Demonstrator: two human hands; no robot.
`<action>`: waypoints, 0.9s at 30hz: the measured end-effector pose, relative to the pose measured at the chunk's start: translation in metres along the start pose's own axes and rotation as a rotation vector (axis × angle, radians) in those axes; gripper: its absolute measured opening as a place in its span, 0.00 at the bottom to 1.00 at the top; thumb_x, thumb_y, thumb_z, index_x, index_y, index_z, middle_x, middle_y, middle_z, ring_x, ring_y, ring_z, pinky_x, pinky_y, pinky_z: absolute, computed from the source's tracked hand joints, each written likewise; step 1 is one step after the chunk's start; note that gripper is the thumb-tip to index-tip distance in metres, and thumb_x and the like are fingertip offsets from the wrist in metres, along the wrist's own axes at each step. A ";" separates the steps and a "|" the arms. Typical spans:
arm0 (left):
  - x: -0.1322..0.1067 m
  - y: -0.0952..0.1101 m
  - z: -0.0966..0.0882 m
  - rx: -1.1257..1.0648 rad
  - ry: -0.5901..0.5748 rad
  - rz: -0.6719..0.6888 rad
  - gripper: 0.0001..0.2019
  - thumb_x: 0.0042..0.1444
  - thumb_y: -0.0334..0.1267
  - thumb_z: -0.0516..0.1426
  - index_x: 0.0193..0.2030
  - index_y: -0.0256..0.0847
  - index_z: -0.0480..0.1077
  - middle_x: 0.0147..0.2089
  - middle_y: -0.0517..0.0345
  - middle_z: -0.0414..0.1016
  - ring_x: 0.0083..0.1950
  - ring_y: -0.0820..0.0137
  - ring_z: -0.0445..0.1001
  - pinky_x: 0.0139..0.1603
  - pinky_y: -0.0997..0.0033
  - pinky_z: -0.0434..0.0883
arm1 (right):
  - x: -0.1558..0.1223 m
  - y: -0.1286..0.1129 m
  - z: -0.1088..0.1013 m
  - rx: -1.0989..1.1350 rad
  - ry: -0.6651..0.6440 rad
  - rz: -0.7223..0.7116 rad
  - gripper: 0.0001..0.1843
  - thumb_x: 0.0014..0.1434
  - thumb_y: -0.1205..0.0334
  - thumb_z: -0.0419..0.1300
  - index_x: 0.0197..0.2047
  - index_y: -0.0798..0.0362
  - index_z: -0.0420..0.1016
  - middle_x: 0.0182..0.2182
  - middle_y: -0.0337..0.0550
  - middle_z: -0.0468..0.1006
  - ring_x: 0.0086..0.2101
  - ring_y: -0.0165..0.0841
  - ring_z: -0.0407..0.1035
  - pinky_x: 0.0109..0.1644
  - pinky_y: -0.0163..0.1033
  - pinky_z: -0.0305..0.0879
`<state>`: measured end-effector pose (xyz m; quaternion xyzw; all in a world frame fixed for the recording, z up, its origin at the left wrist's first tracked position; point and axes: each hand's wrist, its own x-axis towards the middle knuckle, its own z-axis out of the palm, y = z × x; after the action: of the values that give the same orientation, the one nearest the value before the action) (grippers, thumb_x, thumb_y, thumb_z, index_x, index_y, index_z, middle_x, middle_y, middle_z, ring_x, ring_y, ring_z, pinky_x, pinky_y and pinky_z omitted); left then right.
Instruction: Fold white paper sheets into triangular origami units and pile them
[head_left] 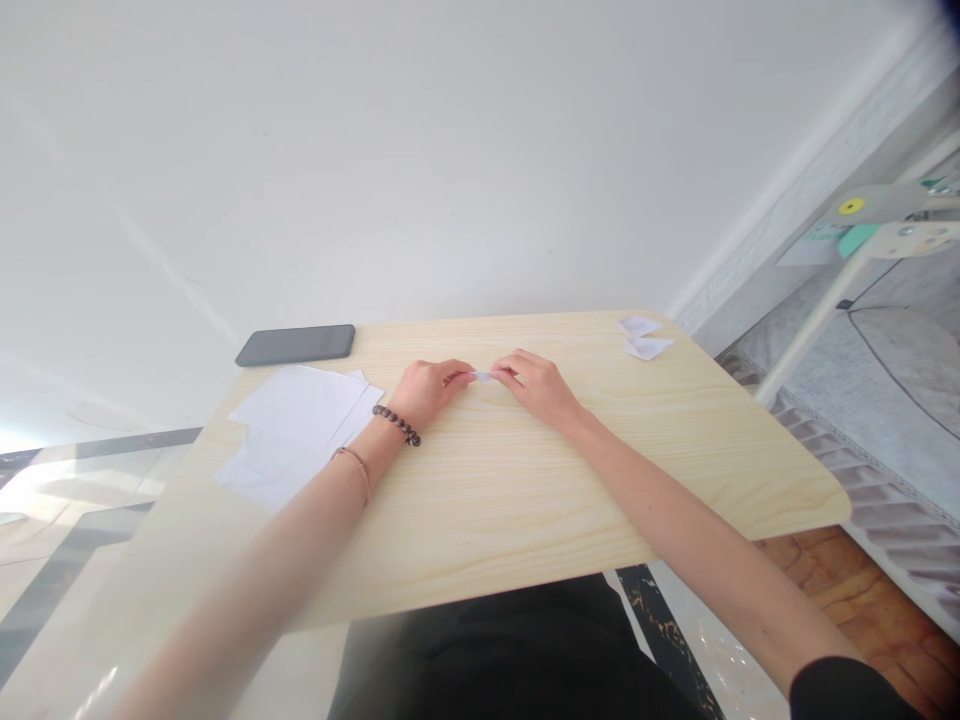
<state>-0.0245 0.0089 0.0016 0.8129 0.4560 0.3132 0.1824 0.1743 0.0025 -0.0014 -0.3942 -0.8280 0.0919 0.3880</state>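
My left hand [429, 388] and my right hand [538, 385] meet over the middle of a light wooden table [510, 490]. Both pinch a small folded piece of white paper [483, 376] between their fingertips, one hand at each end. The paper is mostly hidden by the fingers. My left wrist wears a dark bead bracelet and a thin band.
A loose stack of white paper sheets [292, 430] lies left of my left arm. A dark phone [296, 344] rests at the table's far left corner. Two small folded paper pieces [643, 338] sit at the far right corner. A white wall stands behind the table.
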 end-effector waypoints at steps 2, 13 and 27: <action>0.000 -0.001 -0.001 -0.030 -0.015 -0.017 0.13 0.53 0.47 0.51 0.38 0.44 0.72 0.33 0.60 0.76 0.31 0.71 0.71 0.36 0.74 0.65 | 0.000 0.000 -0.001 0.012 0.011 0.008 0.12 0.59 0.56 0.48 0.34 0.51 0.70 0.31 0.42 0.73 0.31 0.30 0.66 0.38 0.35 0.61; -0.002 -0.001 -0.002 0.019 -0.041 0.044 0.14 0.55 0.46 0.48 0.37 0.43 0.72 0.31 0.60 0.75 0.28 0.73 0.69 0.35 0.74 0.64 | -0.002 0.005 0.005 0.012 -0.038 0.026 0.11 0.55 0.54 0.54 0.35 0.51 0.72 0.30 0.40 0.74 0.29 0.29 0.66 0.35 0.34 0.61; -0.003 -0.001 0.001 0.119 -0.020 0.168 0.13 0.57 0.41 0.48 0.38 0.43 0.73 0.33 0.60 0.76 0.32 0.72 0.71 0.36 0.75 0.64 | -0.001 0.006 0.010 -0.050 -0.052 -0.070 0.15 0.58 0.55 0.51 0.33 0.53 0.75 0.29 0.41 0.76 0.30 0.28 0.68 0.36 0.32 0.59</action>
<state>-0.0255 0.0073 -0.0011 0.8607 0.4023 0.2916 0.1114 0.1708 0.0072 -0.0119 -0.3720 -0.8531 0.0680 0.3594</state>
